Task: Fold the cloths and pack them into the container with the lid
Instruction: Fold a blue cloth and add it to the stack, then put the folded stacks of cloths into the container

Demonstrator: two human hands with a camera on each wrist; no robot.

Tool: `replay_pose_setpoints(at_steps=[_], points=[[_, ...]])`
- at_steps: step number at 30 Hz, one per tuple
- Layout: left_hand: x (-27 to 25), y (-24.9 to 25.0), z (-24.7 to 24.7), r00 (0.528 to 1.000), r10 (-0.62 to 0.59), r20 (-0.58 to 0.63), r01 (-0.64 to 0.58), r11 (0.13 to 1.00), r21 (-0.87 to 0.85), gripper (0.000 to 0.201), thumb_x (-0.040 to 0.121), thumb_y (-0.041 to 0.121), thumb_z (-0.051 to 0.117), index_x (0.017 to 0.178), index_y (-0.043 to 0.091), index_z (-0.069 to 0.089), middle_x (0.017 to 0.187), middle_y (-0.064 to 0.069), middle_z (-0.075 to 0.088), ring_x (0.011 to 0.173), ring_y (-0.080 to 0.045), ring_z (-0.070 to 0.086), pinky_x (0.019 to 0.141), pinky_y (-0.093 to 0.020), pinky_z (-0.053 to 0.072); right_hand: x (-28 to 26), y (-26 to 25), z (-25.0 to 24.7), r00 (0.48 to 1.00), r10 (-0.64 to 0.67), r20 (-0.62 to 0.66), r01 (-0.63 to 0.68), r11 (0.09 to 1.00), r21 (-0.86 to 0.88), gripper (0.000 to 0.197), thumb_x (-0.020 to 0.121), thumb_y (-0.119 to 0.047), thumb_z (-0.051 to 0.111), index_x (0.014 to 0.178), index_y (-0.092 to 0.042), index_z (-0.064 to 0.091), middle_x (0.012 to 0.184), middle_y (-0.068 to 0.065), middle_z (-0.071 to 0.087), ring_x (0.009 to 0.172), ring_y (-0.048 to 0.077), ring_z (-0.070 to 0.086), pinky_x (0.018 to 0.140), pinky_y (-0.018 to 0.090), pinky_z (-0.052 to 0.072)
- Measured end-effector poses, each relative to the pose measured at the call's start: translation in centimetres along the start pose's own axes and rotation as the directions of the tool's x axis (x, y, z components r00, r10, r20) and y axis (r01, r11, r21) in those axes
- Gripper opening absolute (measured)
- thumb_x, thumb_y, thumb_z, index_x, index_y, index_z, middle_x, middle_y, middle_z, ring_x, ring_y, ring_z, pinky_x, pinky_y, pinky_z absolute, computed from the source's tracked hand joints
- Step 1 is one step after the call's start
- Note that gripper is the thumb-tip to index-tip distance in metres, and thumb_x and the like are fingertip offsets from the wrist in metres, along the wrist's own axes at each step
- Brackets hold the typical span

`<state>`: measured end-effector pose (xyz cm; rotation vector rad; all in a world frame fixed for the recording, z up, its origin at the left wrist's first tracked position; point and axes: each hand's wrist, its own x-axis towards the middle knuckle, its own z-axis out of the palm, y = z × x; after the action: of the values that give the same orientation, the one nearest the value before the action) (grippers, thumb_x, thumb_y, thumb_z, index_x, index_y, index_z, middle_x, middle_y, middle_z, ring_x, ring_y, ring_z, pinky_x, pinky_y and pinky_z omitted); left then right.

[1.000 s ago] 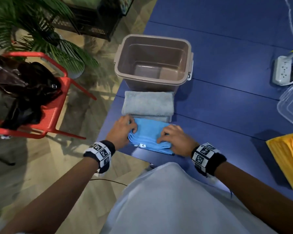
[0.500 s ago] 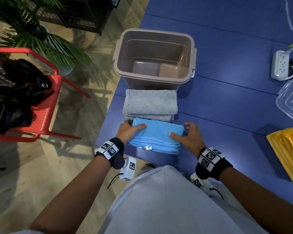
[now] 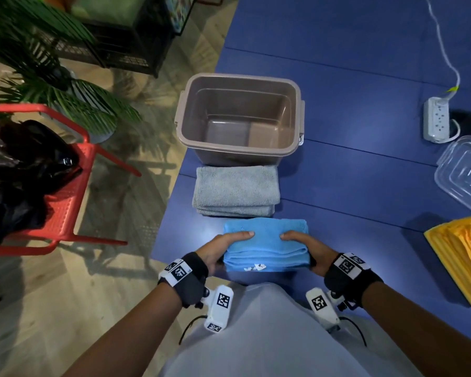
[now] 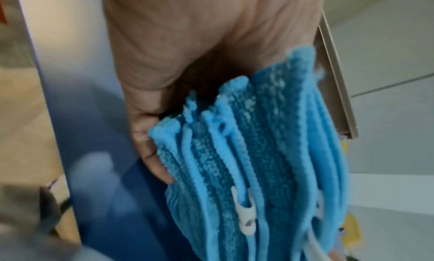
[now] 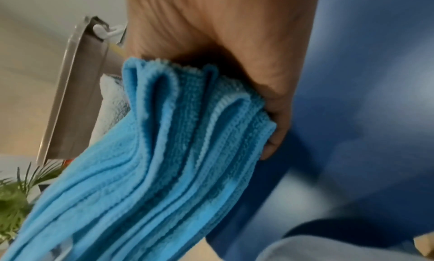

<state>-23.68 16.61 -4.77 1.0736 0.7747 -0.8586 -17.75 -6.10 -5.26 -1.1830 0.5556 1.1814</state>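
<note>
Between two hands (image 3: 223, 248) (image 3: 305, 247), one blue cloth (image 3: 267, 240).

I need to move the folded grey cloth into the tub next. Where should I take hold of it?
Probably by the two short ends of the grey cloth, a hand from each side, fingers under and thumb on top. It lies flat, its stacked layers showing at the near edge, so clamping the ends should keep them together.

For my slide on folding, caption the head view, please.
Both hands, left hand and right hand, grip a folded blue cloth before an empty container.
</note>
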Motion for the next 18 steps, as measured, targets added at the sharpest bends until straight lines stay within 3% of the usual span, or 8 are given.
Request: replay_pose_setpoints(at_steps=[3, 7, 9, 12, 14, 15, 16, 18], points=[[-1.0, 0.6, 1.2, 0.997, 0.017, 0.077, -0.021, 0.999, 0.04, 0.066, 0.068, 0.045, 0.083, 0.123, 0.013, 0.065, 0.121, -0.01, 0.067, 0.117, -0.03, 0.061, 0.108, -0.047, 0.042, -2.9, -0.3, -1.0, 0.999, -0.04, -0.005, 0.04, 0.999, -0.007, 0.043, 0.074, -0.022, 0.071, 0.113, -0.006, 0.066, 0.11, 0.017, 0.07, 0.09, 0.027, 0.07, 0.067, 0.029, 0.057], [-3.8, 4.3, 3.4, 0.969, 0.194, 0.153, -0.219, 0.961, 0.169, 0.055, 0.075, 0.044, 0.079, 0.121, 0.019, 0.064, 0.12, -0.006, 0.068, 0.113, -0.029, 0.063, 0.105, -0.054, 0.042, -7.3, -3.2, -1.8, 0.965, -0.261, -0.018, 0.258, 0.96, -0.104, 0.071, 0.061, -0.034, 0.081, 0.121, -0.001, 0.06, 0.113, 0.019, 0.068, 0.099, 0.032, 0.068, 0.074, 0.034, 0.057], [-5.8, 7.7, 4.3, 0.925, 0.356, 0.132, -0.377, 0.901, 0.214, 0.059, 0.074, 0.041, 0.079, 0.124, 0.016, 0.059, 0.119, -0.004, 0.069, 0.109, -0.024, 0.066, 0.099, -0.051, 0.049, -8.9, -6.3, -1.3, 0.91, -0.415, -0.003, 0.409, 0.899, -0.156, 0.078, 0.057, -0.039, 0.086, 0.121, -0.003, 0.059, 0.116, 0.017, 0.068, 0.101, 0.03, 0.068, 0.076, 0.034, 0.057], [-7.9, 14.2, 4.1, 0.806, 0.591, 0.005, -0.574, 0.781, 0.246, 0.073, 0.07, 0.041, 0.083, 0.128, 0.013, 0.05, 0.12, -0.002, 0.067, 0.106, -0.017, 0.067, 0.091, -0.038, 0.055, -9.5, -12.6, 0.5, 0.792, -0.61, 0.033, 0.6, 0.766, -0.231, 0.077, 0.07, -0.038, 0.08, 0.131, -0.007, 0.045, 0.125, 0.011, 0.063, 0.113, 0.028, 0.062, 0.092, 0.043, 0.052], [-8.6, 18.9, 3.3, 0.731, 0.682, -0.034, -0.652, 0.712, 0.262, 0.05, 0.081, 0.032, 0.076, 0.123, 0.013, 0.054, 0.118, -0.003, 0.069, 0.103, -0.018, 0.068, 0.088, -0.035, 0.056, -8.6, -17.0, 2.3, 0.719, -0.694, 0.035, 0.681, 0.694, -0.234, 0.078, 0.075, -0.035, 0.079, 0.134, -0.007, 0.037, 0.132, 0.016, 0.057, 0.121, 0.032, 0.057, 0.101, 0.049, 0.045], [-8.8, 21.2, 3.0, 0.718, 0.696, -0.027, -0.668, 0.699, 0.255, 0.035, 0.088, 0.028, 0.069, 0.118, 0.014, 0.057, 0.114, -0.004, 0.07, 0.1, -0.018, 0.069, 0.084, -0.034, 0.057, -7.6, -19.0, 3.3, 0.687, -0.726, 0.043, 0.713, 0.661, -0.234, 0.074, 0.077, -0.032, 0.078, 0.133, -0.004, 0.039, 0.133, 0.019, 0.056, 0.121, 0.034, 0.056, 0.102, 0.051, 0.044], [-8.6, 23.4, 2.4, 0.733, 0.68, -0.017, -0.659, 0.717, 0.229, 0.024, 0.093, 0.025, 0.061, 0.115, 0.013, 0.061, 0.108, -0.005, 0.072, 0.094, -0.017, 0.071, 0.077, -0.031, 0.058, -6.5, -20.9, 4.3, 0.666, -0.743, 0.066, 0.735, 0.638, -0.229, 0.068, 0.08, -0.029, 0.076, 0.132, -0.002, 0.042, 0.131, 0.02, 0.057, 0.121, 0.035, 0.056, 0.102, 0.05, 0.045], [-7.9, 26.7, 1.3, 0.805, 0.592, -0.032, -0.577, 0.795, 0.187, 0.023, 0.098, 0.027, 0.05, 0.108, 0.012, 0.064, 0.091, -0.002, 0.075, 0.077, -0.013, 0.072, 0.064, -0.025, 0.058, -4.0, -23.8, 6.5, 0.666, -0.738, 0.108, 0.74, 0.636, -0.22, 0.053, 0.085, -0.021, 0.07, 0.13, -0.002, 0.051, 0.127, 0.016, 0.062, 0.116, 0.03, 0.06, 0.099, 0.044, 0.049]])
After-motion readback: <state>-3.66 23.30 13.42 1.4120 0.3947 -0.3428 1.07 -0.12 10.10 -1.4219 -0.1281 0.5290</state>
